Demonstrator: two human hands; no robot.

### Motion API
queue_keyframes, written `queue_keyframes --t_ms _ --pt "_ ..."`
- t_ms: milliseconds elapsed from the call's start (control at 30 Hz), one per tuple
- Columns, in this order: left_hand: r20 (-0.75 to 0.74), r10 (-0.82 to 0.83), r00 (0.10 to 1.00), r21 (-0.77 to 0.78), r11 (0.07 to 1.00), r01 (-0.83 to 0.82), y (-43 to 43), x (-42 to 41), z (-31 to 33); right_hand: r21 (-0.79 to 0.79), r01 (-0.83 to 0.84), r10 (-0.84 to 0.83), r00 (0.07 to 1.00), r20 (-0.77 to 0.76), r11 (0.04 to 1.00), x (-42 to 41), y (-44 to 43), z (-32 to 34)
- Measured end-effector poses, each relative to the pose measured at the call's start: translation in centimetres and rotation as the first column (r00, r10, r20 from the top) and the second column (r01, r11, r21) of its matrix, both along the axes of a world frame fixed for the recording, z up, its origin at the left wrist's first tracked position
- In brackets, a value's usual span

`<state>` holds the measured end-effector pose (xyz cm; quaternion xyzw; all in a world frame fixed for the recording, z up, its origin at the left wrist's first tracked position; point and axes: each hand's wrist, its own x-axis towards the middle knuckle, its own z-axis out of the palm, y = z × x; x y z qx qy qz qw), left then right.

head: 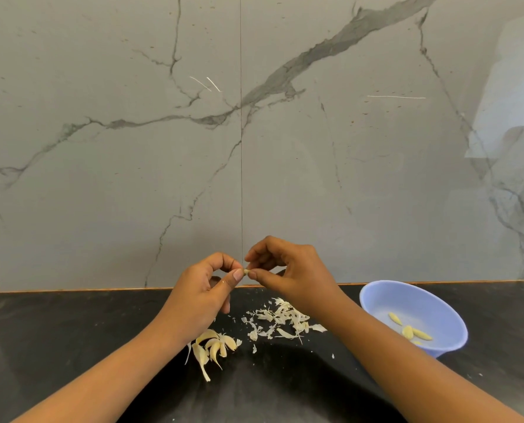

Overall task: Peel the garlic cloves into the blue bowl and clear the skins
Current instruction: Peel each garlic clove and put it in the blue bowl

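Both hands are up over the worktop (71, 331), meeting in the middle. The left hand (204, 290) has its fingers curled and pinches a tiny clove (246, 272) between thumb and forefinger. The right hand (288, 270) pinches the same clove from the other side, fingertips almost touching the left's. Under them there's a loose pile of skins (282, 319), with a bunch of unpeeled cloves (216, 346) just near-left of it by the left wrist. The bowl (376, 300) sits off to the right with a few peeled cloves (411, 331) in it.
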<state>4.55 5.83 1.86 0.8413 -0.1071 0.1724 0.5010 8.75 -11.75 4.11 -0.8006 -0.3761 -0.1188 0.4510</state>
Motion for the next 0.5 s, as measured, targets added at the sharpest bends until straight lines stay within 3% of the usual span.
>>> queue_keyframes --t_ms 100,233,500 --pt "-0.006 -0.016 1.000 0.011 1.000 0.016 -0.07 -0.01 0.15 0.093 -0.055 0.076 0.968 -0.241 0.994 -0.01 0.04 0.12" --pt "-0.018 -0.036 0.999 0.029 0.999 0.037 -0.16 -0.27 0.38 0.253 -0.081 0.206 0.832 -0.516 0.964 -0.06 -0.17 0.31" --pt "-0.004 -0.039 0.999 0.104 0.994 0.039 -0.38 -0.48 0.58 0.366 -0.036 0.317 0.584 -0.748 0.930 0.07 -0.16 0.36"
